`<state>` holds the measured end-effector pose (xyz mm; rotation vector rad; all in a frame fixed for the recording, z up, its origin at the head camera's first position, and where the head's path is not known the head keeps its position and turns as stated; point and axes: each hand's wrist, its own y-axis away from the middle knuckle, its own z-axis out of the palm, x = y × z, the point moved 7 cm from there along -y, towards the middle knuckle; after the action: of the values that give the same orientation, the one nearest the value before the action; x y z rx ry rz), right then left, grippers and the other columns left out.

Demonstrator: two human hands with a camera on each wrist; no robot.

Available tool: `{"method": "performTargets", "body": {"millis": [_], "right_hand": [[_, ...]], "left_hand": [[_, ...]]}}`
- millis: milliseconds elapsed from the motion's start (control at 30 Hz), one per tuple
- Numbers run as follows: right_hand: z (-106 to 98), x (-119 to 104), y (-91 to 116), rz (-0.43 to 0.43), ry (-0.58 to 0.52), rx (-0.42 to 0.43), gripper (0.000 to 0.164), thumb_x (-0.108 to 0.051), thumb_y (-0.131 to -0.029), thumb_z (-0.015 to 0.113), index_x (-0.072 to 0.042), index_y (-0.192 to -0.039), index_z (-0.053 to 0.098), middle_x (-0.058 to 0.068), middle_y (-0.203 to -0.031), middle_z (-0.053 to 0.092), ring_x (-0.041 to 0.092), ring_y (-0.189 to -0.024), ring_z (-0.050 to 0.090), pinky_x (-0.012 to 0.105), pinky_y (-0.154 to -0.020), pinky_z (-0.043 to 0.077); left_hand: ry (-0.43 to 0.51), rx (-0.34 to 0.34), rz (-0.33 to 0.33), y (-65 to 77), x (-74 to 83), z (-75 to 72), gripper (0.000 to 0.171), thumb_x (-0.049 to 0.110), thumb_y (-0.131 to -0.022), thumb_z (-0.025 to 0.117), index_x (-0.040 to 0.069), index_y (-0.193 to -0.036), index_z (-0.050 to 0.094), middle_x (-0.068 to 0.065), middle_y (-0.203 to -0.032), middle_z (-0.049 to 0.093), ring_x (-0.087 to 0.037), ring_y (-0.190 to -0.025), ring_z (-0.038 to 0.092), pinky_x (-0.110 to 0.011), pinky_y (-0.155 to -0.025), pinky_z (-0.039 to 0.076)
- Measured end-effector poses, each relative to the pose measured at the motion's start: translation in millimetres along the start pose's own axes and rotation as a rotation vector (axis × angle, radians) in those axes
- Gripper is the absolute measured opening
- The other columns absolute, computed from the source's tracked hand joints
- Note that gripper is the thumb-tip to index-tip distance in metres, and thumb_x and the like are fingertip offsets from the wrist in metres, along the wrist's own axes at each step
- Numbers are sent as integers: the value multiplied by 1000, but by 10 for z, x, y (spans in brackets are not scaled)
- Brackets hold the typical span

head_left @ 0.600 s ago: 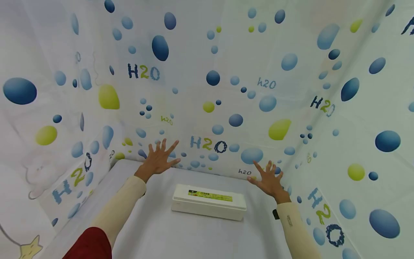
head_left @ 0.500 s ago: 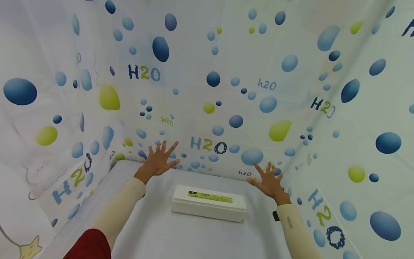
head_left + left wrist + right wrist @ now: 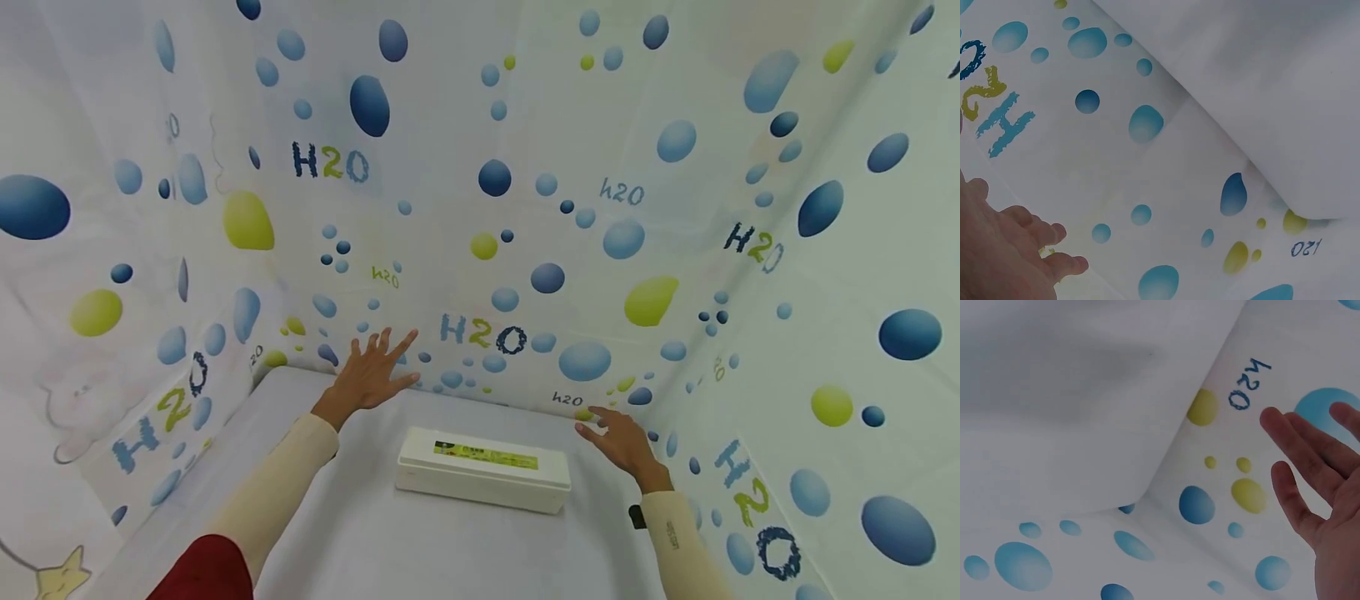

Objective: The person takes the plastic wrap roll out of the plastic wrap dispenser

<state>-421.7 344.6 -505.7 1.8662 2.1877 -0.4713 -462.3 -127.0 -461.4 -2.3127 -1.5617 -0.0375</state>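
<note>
White oblong plastic-looking box [image 3: 480, 487], lower centre of head frame, below and between your left hand [image 3: 367, 377] and right hand [image 3: 624, 442]; long axis left-to-right, right end lower. Right looks nearer. Your fingers extended, holding nothing.

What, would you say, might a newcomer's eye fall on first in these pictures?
Probably the boldly printed sheet rising behind the table, with its blue and green spots and H2O lettering. Next comes the long white box with a yellow-green label, near the middle of the table. Then the left grip and right grip, bare and empty, held out to either side of the box.
</note>
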Motion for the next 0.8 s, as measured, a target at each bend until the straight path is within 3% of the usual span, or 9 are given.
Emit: {"method": "performTargets", "body": {"millis": [200, 433, 667, 800], "right_hand": [[254, 152, 141, 63, -146, -31, 72, -52, -103, 69, -1, -153, 59, 29, -139, 71, 46, -124, 71, 61, -99, 59], [581, 200, 211, 118, -229, -65, 68, -46, -100, 75, -6, -153, 61, 27, -141, 70, 41, -124, 70, 60, -100, 59], [912, 201, 385, 157, -349, -129, 92, -48, -92, 83, -3, -163, 47, 33, -159, 54, 47, -133, 63, 62, -101, 59], [1101, 234, 465, 148, -373, -151, 106, -46, -82, 93, 0, -164, 43, 31, -158, 54, 44, -130, 64, 60, -100, 59]], "left_hand": [[-7, 9, 20, -18, 35, 16, 86, 58, -107, 58, 20, -175, 23, -39, -172, 29, -61, -153, 40, -85, -122, 23], [-4, 16, 14, -6, 31, 28, 86, 58, -106, 59, 19, -175, 24, -38, -172, 30, -60, -153, 40, -85, -122, 23], [-9, 12, 10, 6, 40, 45, 86, 58, -107, 58, 19, -175, 24, -38, -171, 32, -59, -154, 41, -84, -122, 24], [-4, 16, 17, 8, 52, 56, 84, 57, -107, 58, 19, -175, 25, -38, -171, 33, -59, -153, 42, -84, -122, 25]]}}
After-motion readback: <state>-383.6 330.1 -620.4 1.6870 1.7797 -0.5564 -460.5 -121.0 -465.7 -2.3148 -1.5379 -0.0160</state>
